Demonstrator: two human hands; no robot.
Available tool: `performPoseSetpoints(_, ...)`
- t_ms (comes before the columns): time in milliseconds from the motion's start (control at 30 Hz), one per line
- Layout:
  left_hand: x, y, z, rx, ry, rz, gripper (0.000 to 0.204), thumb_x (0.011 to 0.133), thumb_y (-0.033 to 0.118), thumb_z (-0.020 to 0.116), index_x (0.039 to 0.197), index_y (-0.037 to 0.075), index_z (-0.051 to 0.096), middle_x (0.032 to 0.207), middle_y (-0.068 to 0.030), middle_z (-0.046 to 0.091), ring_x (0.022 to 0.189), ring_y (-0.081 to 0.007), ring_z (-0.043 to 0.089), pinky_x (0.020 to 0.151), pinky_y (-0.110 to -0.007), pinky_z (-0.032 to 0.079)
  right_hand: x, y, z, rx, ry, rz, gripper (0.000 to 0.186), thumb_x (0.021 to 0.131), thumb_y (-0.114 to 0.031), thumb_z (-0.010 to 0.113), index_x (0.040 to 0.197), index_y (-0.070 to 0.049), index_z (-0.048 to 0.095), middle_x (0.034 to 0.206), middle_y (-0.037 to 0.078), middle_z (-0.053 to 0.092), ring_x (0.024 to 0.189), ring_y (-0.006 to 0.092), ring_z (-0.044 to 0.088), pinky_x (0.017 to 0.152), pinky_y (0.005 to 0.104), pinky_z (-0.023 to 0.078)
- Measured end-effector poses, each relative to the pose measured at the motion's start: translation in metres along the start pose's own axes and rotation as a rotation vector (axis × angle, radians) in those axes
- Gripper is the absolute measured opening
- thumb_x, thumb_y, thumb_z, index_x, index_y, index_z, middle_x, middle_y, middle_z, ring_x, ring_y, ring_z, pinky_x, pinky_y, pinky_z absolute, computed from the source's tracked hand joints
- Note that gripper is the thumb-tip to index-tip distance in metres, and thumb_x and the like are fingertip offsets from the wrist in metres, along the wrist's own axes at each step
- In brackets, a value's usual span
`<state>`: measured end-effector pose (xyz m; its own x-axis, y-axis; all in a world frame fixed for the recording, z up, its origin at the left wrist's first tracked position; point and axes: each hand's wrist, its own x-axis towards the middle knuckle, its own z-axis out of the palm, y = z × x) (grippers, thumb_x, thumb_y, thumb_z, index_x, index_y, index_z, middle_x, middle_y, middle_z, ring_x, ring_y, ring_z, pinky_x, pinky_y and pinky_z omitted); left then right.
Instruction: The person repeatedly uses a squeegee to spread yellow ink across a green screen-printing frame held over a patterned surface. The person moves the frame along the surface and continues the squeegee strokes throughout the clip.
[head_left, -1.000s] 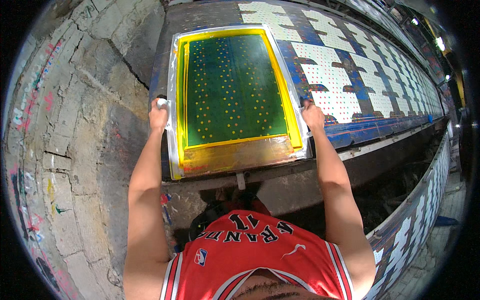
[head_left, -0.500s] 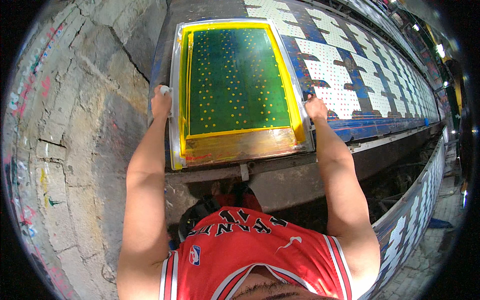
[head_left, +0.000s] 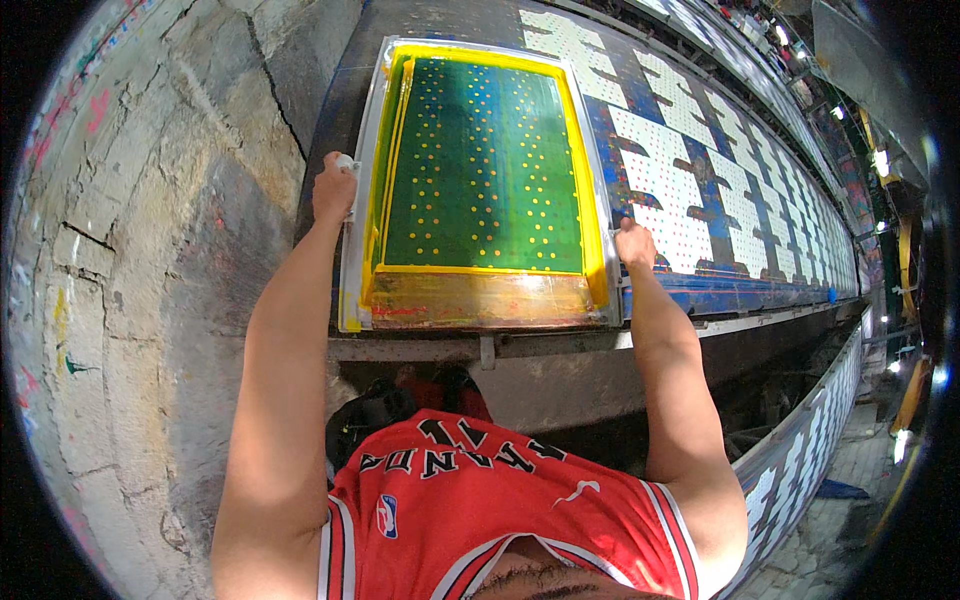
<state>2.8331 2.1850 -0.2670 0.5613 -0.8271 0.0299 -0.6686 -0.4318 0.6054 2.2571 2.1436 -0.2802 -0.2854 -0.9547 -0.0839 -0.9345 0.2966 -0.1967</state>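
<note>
A screen-printing frame lies on the long table in front of me, its green mesh covered with small yellow dots. Yellow bands edge the mesh, and a brownish strip runs along the near end. At the frame's left side, my left hand is closed around a handle with a white end. My right hand grips a dark handle on the opposite side; its fingers partly hide it. Both arms are stretched forward.
To the right, white cut fabric pieces with small coloured dots lie in rows along the blue-stained table. A metal rail follows its near edge. A cracked concrete wall rises at left. Another table with similar pieces stands at lower right.
My view has turned slightly, so the table and its fabric pieces slope more downward to the right. Both hands keep their grip on the frame's handles.
</note>
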Motion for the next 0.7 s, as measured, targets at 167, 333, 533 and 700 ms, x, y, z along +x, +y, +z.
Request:
performPoseSetpoints(167,-0.003,-0.002,0.000,-0.051,-0.015,0.011,0.046,0.099,0.027,0.048,0.144,0.016,0.047,0.121,-0.0282,0.067,0.111,-0.0464,0.065,0.093,-0.055,0.051,-0.001,0.000,0.001,-0.031,0.016,0.037,0.053,0.105,-0.041,0.035,0.123,-0.004,0.068,0.115,0.029,0.069,0.114,0.0462,0.064,0.100,0.0547,0.049)
performPoseSetpoints(333,0.001,-0.003,0.003,-0.068,-0.022,-0.012,0.046,0.098,0.027,0.048,0.144,0.016,0.048,0.121,-0.0272,0.068,0.112,-0.0460,0.065,0.093,-0.055,0.051,0.005,0.005,0.008,-0.027,0.025,0.027,0.052,0.105,-0.043,0.036,0.127,-0.009,0.067,0.118,0.029,0.068,0.115,0.0463,0.063,0.100,0.0554,0.049)
performPoseSetpoints(533,0.002,-0.005,0.004,-0.094,-0.012,0.006,0.047,0.096,0.025,0.049,0.142,0.016,0.050,0.118,-0.0276,0.069,0.109,-0.0461,0.066,0.093,-0.055,0.051,0.007,0.007,0.012,-0.068,0.018,0.027,0.051,0.105,-0.043,0.036,0.128,-0.009,0.067,0.118,0.028,0.068,0.114,0.0462,0.064,0.100,0.0562,0.048)
performPoseSetpoints(700,0.001,-0.003,0.003,-0.073,-0.010,-0.011,0.048,0.097,0.025,0.049,0.143,0.014,0.049,0.116,-0.0280,0.069,0.108,-0.0468,0.066,0.092,-0.055,0.051,0.007,0.007,0.011,-0.059,0.047,0.015,0.051,0.104,-0.042,0.037,0.128,-0.009,0.067,0.117,0.028,0.069,0.114,0.0456,0.064,0.100,0.0563,0.048)
